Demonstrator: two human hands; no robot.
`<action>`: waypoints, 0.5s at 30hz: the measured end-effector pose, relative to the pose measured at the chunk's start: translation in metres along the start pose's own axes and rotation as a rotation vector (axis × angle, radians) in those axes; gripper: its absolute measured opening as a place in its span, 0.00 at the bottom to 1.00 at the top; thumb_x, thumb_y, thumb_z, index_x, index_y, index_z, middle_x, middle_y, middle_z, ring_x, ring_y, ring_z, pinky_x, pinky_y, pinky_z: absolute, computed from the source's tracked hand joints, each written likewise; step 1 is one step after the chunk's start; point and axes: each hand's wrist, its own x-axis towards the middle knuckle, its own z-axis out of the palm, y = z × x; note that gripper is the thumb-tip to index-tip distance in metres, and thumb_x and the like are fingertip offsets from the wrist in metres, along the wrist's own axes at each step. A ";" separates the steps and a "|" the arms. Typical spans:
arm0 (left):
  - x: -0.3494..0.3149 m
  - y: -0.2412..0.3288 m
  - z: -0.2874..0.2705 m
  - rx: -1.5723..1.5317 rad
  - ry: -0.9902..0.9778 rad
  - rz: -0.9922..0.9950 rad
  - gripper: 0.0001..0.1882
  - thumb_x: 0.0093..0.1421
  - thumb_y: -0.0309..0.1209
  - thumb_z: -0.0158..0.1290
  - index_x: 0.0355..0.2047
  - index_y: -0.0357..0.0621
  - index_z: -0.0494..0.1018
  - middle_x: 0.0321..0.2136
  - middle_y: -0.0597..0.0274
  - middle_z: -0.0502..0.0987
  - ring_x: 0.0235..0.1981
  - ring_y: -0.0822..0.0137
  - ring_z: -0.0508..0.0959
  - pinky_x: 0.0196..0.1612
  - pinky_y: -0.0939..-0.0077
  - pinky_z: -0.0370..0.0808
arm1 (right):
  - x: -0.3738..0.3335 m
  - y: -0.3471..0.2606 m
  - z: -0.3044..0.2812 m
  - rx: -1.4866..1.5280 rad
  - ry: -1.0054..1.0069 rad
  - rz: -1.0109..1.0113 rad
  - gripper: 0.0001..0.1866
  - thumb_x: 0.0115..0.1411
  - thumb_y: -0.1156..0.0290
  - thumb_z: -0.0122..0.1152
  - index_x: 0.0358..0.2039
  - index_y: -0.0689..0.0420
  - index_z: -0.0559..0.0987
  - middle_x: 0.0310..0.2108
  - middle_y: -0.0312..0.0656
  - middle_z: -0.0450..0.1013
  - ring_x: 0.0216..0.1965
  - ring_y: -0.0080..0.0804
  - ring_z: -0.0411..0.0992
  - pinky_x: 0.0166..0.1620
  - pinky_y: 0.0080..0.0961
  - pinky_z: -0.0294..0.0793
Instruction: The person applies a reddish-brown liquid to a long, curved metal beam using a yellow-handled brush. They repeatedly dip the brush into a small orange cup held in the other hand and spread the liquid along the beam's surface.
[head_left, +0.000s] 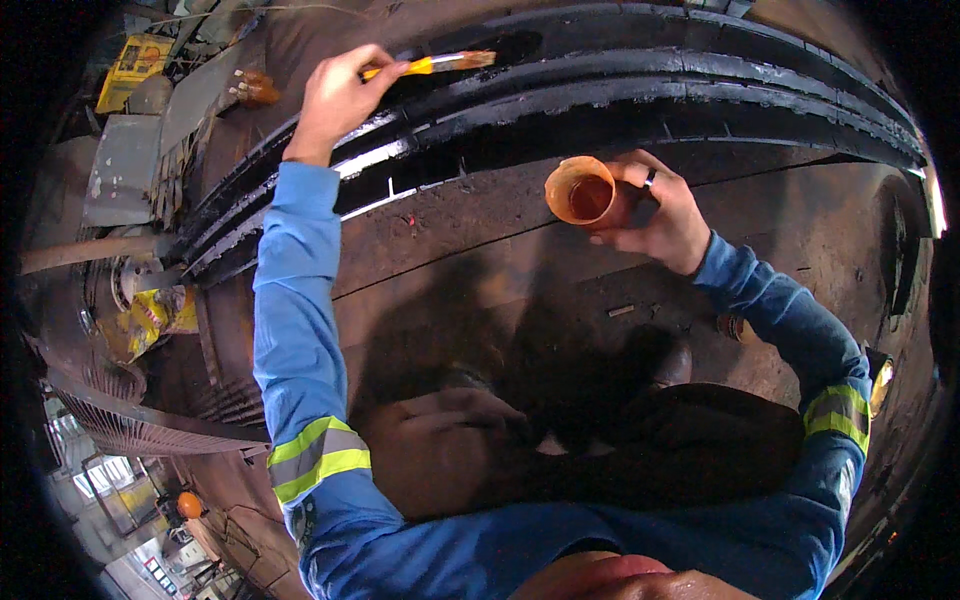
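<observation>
My left hand (345, 97) is closed around the yellow handle of a paintbrush (432, 65), whose bristles point right over dark metal beams. My right hand (668, 212) grips an orange-brown cup (580, 192) from its right side, and its open mouth faces me. Some reddish-brown matter coats the cup's inside; how full it is I cannot tell. Long black metal beams (560, 85) with glossy, wet-looking faces curve across the far side, beyond the cup. Beneath the brush the beam surface is black.
Grey metal plates (125, 170) and a yellow box (134, 72) lie at the far left. An orange-brown container with brushes (254, 87) stands near them. A small round can (738, 328) sits by my right forearm. Wire mesh (150, 420) curves at the left.
</observation>
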 end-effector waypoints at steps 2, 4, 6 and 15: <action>0.013 0.017 0.007 0.068 0.021 0.007 0.18 0.58 0.50 0.58 0.33 0.49 0.79 0.27 0.54 0.81 0.33 0.52 0.81 0.35 0.61 0.76 | 0.003 -0.001 0.001 -0.024 -0.010 -0.003 0.35 0.36 0.71 0.80 0.49 0.58 0.77 0.41 0.44 0.72 0.42 0.38 0.72 0.45 0.29 0.74; 0.021 0.033 0.021 0.096 0.061 0.028 0.17 0.59 0.50 0.57 0.32 0.51 0.79 0.26 0.54 0.81 0.31 0.51 0.81 0.34 0.60 0.76 | 0.005 -0.002 0.003 -0.030 -0.023 0.005 0.35 0.36 0.71 0.80 0.49 0.57 0.77 0.41 0.44 0.72 0.42 0.39 0.73 0.46 0.30 0.74; 0.027 0.052 0.034 0.118 0.098 0.046 0.16 0.59 0.50 0.57 0.31 0.52 0.79 0.23 0.55 0.80 0.29 0.50 0.81 0.32 0.58 0.77 | 0.005 -0.005 0.002 -0.017 -0.034 0.018 0.35 0.36 0.71 0.79 0.49 0.57 0.77 0.41 0.44 0.72 0.43 0.39 0.73 0.47 0.30 0.74; 0.004 0.040 0.007 0.215 0.055 -0.011 0.14 0.58 0.45 0.59 0.29 0.48 0.78 0.25 0.53 0.81 0.28 0.50 0.81 0.31 0.61 0.76 | 0.002 0.002 -0.004 -0.034 0.037 -0.031 0.33 0.37 0.70 0.80 0.47 0.58 0.78 0.41 0.44 0.72 0.43 0.40 0.73 0.47 0.31 0.75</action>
